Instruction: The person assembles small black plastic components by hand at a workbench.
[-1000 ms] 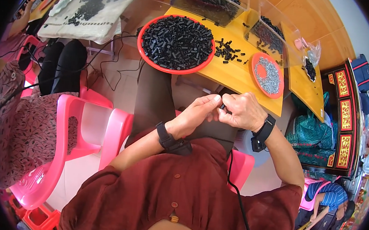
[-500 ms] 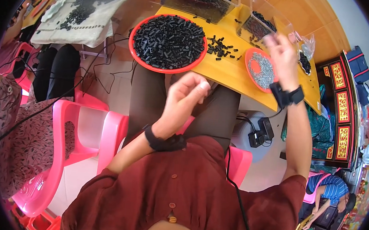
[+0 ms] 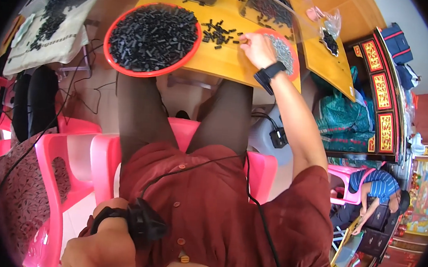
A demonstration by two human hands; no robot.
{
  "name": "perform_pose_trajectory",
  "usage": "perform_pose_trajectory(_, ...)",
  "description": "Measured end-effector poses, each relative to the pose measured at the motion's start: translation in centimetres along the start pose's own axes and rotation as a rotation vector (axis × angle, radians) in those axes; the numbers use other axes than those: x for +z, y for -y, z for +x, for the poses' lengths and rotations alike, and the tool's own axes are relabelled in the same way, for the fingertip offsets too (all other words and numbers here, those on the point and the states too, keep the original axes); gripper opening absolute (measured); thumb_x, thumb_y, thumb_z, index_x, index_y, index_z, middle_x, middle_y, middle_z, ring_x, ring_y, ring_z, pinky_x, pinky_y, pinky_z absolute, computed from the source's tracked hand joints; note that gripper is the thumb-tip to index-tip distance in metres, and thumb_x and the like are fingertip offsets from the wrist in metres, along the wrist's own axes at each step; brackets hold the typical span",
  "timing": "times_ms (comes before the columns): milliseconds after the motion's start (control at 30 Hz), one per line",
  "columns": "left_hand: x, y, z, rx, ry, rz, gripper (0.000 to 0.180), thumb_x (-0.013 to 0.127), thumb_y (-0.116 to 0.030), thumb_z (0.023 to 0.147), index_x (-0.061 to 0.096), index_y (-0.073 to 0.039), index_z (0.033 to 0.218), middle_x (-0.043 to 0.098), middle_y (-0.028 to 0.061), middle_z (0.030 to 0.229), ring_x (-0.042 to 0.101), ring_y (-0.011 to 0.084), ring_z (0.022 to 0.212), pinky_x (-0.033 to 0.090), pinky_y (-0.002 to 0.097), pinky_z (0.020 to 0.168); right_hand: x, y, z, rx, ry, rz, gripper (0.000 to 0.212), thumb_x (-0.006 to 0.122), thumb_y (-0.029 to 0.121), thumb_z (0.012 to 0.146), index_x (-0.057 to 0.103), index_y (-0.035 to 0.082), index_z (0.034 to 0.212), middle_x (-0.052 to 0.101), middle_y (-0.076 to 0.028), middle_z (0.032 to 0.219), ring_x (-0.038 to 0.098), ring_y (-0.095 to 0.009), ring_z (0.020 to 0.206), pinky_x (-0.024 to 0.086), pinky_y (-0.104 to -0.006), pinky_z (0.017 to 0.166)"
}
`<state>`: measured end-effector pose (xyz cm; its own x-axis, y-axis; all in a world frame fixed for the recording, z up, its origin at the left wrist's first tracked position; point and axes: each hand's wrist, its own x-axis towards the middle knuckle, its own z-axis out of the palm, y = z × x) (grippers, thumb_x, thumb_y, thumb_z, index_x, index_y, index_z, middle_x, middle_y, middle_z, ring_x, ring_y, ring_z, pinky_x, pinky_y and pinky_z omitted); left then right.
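My right hand (image 3: 259,50) reaches over the yellow table at the left rim of a small red plate (image 3: 296,65). Its fingers are pinched together beside loose black pieces; what they hold, if anything, is too small to make out. Small silver metal pieces (image 3: 284,54) fill much of that plate. Short black tubular pieces (image 3: 216,33) lie scattered between it and a large red basin (image 3: 151,74), heaped with more black pieces (image 3: 151,37). At the lower left, near my torso, my left hand (image 3: 99,249) is bent back, with its fingers hidden or out of frame.
Clear boxes of black pieces (image 3: 272,8) stand at the table's far side. A small dish of black pieces (image 3: 329,42) is farther right. Cables cross my lap and the left side. A cloth-covered table (image 3: 26,53), a pink chair (image 3: 62,172) and a seated person (image 3: 376,187) are around.
My left hand has drawn back from beside the basin to the lower left by my body. My right hand has come down and left to the loose black pieces. The view has shifted.
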<state>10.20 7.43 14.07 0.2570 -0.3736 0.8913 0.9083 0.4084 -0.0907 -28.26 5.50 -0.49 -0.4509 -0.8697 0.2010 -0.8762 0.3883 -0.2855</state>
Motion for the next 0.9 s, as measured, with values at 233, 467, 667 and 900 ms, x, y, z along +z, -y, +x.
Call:
perform_pose_trajectory(233, -1.0, 1.6, -1.5, 0.14, -0.061, -0.209, 0.015, 0.058, -0.004, 0.078, 0.053, -0.014, 0.068, 0.045, -0.01, 0.066, 0.039, 0.0026, 0.054, 0.027, 0.0195, 0.05, 1.3, -0.2, 0.9, 0.032, 0.05, -0.114, 0.018, 0.064, 0.016, 0.078, 0.07, 0.006, 0.092, 0.066, -0.02, 0.085, 0.064, -0.036, 0.084, 0.05, -0.0425, 0.078)
perform_pose_trajectory(467, -2.0, 1.5, -1.7, 0.168, 0.095, 0.071, 0.012, 0.064, -0.012, 0.08, 0.053, -0.015, 0.077, 0.05, -0.0095, 0.078, 0.039, 0.0024, 0.06, 0.032, 0.0175, 0.053, 0.8, 2.6, -2.3, -0.059, -0.11, 0.046, 0.02, 0.065, 0.017, 0.074, 0.064, -0.003, 0.076, 0.066, -0.017, 0.071, 0.067, -0.028, 0.068, 0.054, -0.0349, 0.068)
perform_pose_trajectory(667, -1.7, 1.8, -1.6, 0.141, 0.203, -0.09, 0.014, 0.063, -0.008, 0.08, 0.051, -0.015, 0.075, 0.044, -0.0094, 0.075, 0.037, 0.0025, 0.057, 0.03, 0.0154, 0.051, 0.1, 6.4, -9.4, 0.0, -0.068, 0.532, 0.014, 0.068, 0.01, 0.079, 0.061, -0.002, 0.08, 0.065, -0.007, 0.067, 0.062, -0.009, 0.055, 0.049, -0.0225, 0.052)
perform_pose_trajectory(900, -0.5, 1.8, -2.1, 0.288, -0.007, 0.028, 0.015, 0.067, -0.018, 0.081, 0.055, -0.014, 0.09, 0.044, -0.0091, 0.075, 0.04, 0.003, 0.058, 0.032, 0.0176, 0.049, -0.7, 7.0, -12.5, 0.2, 0.225, 0.91, 0.018, 0.061, 0.006, 0.086, 0.062, -0.004, 0.101, 0.067, -0.01, 0.09, 0.066, -0.013, 0.072, 0.05, -0.0221, 0.057)
